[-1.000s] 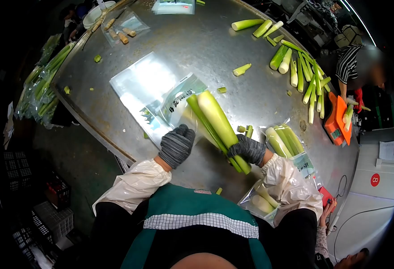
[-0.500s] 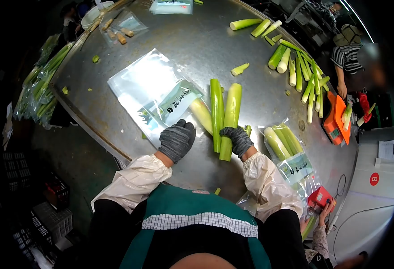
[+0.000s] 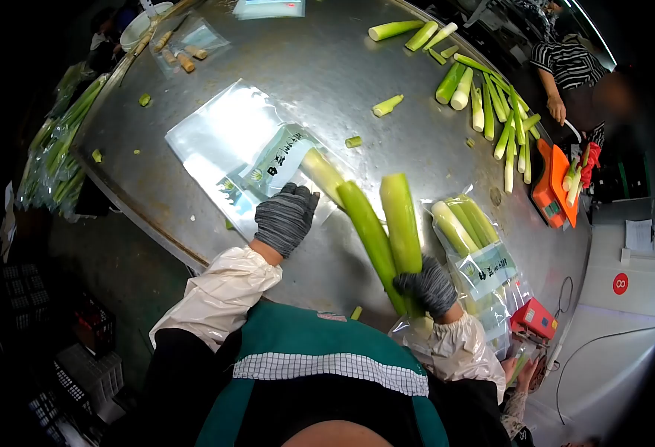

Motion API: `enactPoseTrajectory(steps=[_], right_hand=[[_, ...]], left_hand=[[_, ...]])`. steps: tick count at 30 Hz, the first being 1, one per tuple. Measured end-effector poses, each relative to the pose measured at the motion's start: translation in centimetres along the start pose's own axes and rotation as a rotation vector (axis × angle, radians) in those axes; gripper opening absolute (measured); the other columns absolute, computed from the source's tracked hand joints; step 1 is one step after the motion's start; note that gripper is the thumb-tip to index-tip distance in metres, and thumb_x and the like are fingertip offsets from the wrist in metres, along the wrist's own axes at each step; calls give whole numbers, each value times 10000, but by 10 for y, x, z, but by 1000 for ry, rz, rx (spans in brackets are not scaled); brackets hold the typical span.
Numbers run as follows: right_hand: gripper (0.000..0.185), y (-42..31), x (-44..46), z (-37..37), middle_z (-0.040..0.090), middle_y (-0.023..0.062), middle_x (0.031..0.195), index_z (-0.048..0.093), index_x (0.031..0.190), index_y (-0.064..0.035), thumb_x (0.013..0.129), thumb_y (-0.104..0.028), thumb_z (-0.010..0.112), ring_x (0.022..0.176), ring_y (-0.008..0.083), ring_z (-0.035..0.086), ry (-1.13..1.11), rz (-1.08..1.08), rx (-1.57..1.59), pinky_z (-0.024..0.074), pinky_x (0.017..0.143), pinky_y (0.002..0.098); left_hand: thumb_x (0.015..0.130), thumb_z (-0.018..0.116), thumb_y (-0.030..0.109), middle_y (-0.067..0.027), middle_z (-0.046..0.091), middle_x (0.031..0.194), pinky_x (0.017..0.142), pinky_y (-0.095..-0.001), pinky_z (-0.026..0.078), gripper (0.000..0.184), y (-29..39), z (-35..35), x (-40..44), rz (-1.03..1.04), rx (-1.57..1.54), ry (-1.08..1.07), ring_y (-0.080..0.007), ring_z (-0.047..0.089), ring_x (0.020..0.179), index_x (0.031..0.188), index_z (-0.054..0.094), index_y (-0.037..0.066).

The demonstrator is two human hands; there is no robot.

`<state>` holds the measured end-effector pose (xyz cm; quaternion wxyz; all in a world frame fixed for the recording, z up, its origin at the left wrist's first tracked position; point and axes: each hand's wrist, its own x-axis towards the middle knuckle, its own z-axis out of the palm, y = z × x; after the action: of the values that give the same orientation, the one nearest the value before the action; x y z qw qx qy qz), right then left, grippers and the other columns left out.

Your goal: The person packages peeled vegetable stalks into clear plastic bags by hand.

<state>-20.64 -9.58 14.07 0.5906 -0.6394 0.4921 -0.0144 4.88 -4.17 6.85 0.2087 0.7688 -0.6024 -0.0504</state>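
My right hand [image 3: 425, 287], in a dark grey glove, is closed around two thick green water bamboo stems [image 3: 400, 227], which point away from me and spread at their far ends. At the open end of a clear printed plastic bag [image 3: 279, 160], my left hand [image 3: 286, 217], gloved too, has its fingers curled on the bag's near edge. A pale water bamboo stem [image 3: 321, 173] lies partly inside this bag, its near end beside the held stems. Right of my right hand lie filled bags of water bamboo [image 3: 465, 227].
Loose stems [image 3: 491, 104] lie along the metal table's [image 3: 245, 52] far right edge. An orange scale [image 3: 551, 190] carries stems beside a co-worker's red glove [image 3: 590, 160]. A red device [image 3: 533, 319] stands near right. Corn-like pieces [image 3: 182, 58] lie far left.
My right hand has moved right and toward me with the stems, whose far ends have spread apart. A short green piece on the table has come into sight. My left hand stays at the bag.
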Motion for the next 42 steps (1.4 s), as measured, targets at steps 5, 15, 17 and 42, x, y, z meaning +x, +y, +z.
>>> enactPoseTrajectory(steps=[5,15,17,42], right_hand=[[368,8,1,10,600,137,744,538,961,24,645,-154,597,664,199,562,-53,71,-189,450,664,286],[393,-18,121,55,606,161,808,524,1014,5,660,-143,607,707,233,589,219,-222,-62,462,669,299],[387,-28,124,50,600,177,821,524,1010,-6,649,-122,596,724,261,590,356,-350,-113,462,673,307],[242,-23,113,90,554,131,860,566,858,-32,622,-80,596,840,285,518,281,-872,-313,418,781,353]], left_hand=[[811,456,253,-112,529,675,463,-380,438,225,-1,8,-3,-46,12,-15,-271,543,540,699,527,71],[811,470,261,-136,524,721,453,-391,426,242,-3,12,-25,-17,29,-74,-303,529,507,672,513,68],[807,478,258,-133,521,697,445,-390,420,239,-7,7,-26,-25,44,-47,-302,525,498,670,512,65],[771,535,182,-139,497,616,427,-385,398,194,-7,-1,-33,61,-23,134,-307,507,478,634,497,51]])
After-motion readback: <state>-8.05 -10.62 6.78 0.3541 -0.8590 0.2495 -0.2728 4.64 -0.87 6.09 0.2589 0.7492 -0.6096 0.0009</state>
